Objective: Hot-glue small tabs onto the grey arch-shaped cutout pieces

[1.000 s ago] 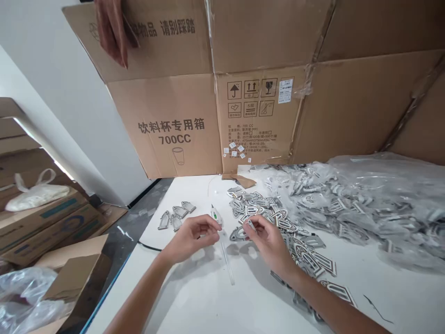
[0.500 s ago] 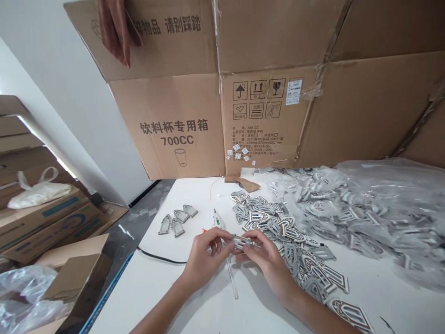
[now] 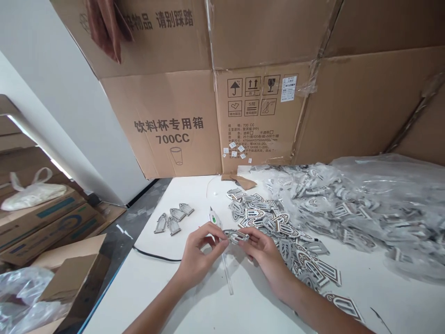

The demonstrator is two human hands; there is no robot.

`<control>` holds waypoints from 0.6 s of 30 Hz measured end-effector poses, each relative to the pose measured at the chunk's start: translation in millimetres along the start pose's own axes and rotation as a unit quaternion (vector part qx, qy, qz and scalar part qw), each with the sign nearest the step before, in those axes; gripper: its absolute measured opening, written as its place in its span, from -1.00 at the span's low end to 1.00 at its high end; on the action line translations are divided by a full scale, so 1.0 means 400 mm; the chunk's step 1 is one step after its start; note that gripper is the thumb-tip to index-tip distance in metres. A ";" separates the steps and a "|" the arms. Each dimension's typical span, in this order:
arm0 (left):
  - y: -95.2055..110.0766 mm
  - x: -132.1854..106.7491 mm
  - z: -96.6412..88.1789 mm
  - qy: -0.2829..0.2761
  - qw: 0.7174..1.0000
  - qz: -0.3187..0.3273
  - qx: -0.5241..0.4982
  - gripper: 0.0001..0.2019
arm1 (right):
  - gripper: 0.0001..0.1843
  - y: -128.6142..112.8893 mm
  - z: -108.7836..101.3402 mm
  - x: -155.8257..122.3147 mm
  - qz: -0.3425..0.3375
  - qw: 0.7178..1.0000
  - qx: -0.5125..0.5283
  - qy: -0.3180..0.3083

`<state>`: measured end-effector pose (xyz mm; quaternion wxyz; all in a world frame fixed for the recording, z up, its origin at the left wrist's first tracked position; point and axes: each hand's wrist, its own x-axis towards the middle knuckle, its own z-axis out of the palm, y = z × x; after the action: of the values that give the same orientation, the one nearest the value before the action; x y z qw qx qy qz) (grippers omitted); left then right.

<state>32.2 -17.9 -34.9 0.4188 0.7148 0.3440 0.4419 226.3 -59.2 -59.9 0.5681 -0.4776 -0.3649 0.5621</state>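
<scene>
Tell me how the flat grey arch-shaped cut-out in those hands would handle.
The flat grey cut-out looks fairly stiff, keeping its shape pinched between the left hand and the right hand. Being thin, it is probably light. Its flat shape makes rolling unlikely.

Upper left, the top edge cuts off a co-worker's hand (image 3: 106, 28). At centre, fingers (image 3: 216, 233) hide part of the grey cutout (image 3: 236, 236); I can't read the carton's small label (image 3: 288, 88).
</scene>
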 end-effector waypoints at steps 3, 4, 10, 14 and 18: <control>-0.003 -0.004 0.005 -0.001 1.000 -0.025 -0.012 -0.87 | -0.49 -0.001 0.002 -0.004 0.015 0.999 0.029 -0.017; -0.004 -0.005 0.007 -0.002 0.999 -0.034 -0.021 -0.86 | -0.50 -0.003 0.004 -0.007 0.016 0.999 0.034 -0.027; -0.014 -0.010 0.016 -0.030 0.995 -0.068 -0.060 -0.70 | -0.47 0.000 0.015 -0.016 0.012 0.995 0.051 -0.082; -0.018 -0.006 0.012 -0.009 0.997 -0.076 0.007 -0.78 | -0.45 0.019 0.014 -0.013 0.004 0.993 0.055 -0.102; -0.021 -0.002 0.013 0.005 0.995 -0.073 0.062 -0.82 | -0.47 0.036 0.006 -0.008 -0.015 0.991 0.033 -0.126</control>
<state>35.6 -16.8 -44.1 0.4034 0.7104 0.4237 0.3913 219.5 -63.2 -72.6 0.5415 -0.3788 -0.4219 0.6207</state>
